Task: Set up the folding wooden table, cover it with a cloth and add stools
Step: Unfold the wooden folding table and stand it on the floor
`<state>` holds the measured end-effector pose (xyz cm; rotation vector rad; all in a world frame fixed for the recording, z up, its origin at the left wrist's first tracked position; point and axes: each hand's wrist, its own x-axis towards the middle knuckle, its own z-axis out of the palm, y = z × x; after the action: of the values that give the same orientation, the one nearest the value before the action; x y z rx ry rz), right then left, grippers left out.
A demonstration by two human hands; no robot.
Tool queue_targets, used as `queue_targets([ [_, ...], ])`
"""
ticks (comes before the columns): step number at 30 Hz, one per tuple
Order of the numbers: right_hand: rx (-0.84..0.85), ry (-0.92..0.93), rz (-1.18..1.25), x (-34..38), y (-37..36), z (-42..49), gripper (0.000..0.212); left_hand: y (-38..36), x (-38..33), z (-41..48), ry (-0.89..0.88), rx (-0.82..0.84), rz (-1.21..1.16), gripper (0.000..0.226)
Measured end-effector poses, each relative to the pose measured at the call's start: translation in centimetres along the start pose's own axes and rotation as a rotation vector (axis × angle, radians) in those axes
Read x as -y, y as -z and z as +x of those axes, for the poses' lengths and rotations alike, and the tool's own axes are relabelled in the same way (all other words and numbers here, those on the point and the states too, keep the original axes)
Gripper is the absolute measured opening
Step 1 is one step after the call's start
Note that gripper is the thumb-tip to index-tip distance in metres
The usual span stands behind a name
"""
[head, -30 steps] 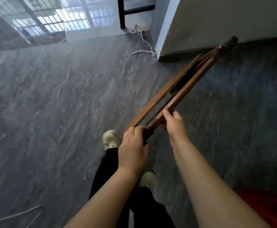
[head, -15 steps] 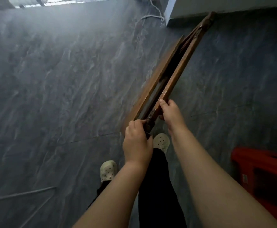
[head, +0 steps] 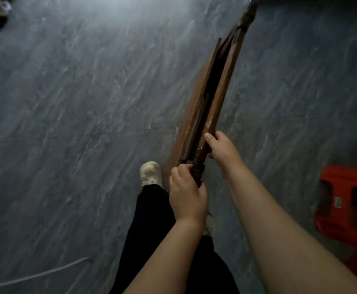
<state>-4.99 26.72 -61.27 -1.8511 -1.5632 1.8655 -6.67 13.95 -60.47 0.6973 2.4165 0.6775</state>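
Grey floor (head: 78, 124); stool (head: 349, 200) cut off.

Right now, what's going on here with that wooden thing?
A person is carrying the folding wooden table, folded flat, over the grey floor. The left hand grips its near end; the right hand holds the frame just above. A red stool waits at right. No cloth is in view.

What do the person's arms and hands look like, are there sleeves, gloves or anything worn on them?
Both arms are bare up to the frame edge: no sleeves show. The left hand and right hand wear no gloves, and no rings, watch or bracelets are visible. The fingers look short and rounded, with plain, unpainted nails as far as the blur allows.
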Motion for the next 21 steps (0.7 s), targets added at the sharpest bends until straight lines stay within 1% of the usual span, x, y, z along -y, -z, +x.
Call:
queue_targets([
  [5, 0.107, 0.008, -0.033, -4.4, -1.0, -5.6, 0.028, -0.4, 2.7, -7.3, 0.135, 0.0, -0.051, 0.039],
  [8, 0.116, 0.011, -0.017, -6.2, -2.6, -7.3, 0.031, -0.3, 4.6, -9.3, 0.143, -0.014, -0.066, 0.041],
  [13, 0.104, 0.039, -0.034, -6.4, -5.2, -8.0, 0.035, 0.8, 6.8, -9.0, 0.14, -0.008, -0.11, 0.042],
  [15, 0.11, 0.035, -0.03, -5.9, -5.7, -8.2, 0.033, 1.4, 7.5, -8.8, 0.111, 0.03, -0.113, 0.044],
  [18, 0.101, 0.028, -0.042, -5.6, -5.9, -8.7, 0.03, 2.7, 8.7, -8.2, 0.013, 0.155, -0.102, 0.047],
  [20, 0.075, 0.024, -0.05, -5.6, -5.8, -8.8, 0.03, 4.1, 9.8, -7.2, -0.113, 0.291, -0.14, 0.043],
  [21, 0.066, 0.016, -0.045, -5.6, -5.6, -8.9, 0.029, 5.0, 10.5, -6.5, -0.203, 0.36, -0.157, 0.037],
])
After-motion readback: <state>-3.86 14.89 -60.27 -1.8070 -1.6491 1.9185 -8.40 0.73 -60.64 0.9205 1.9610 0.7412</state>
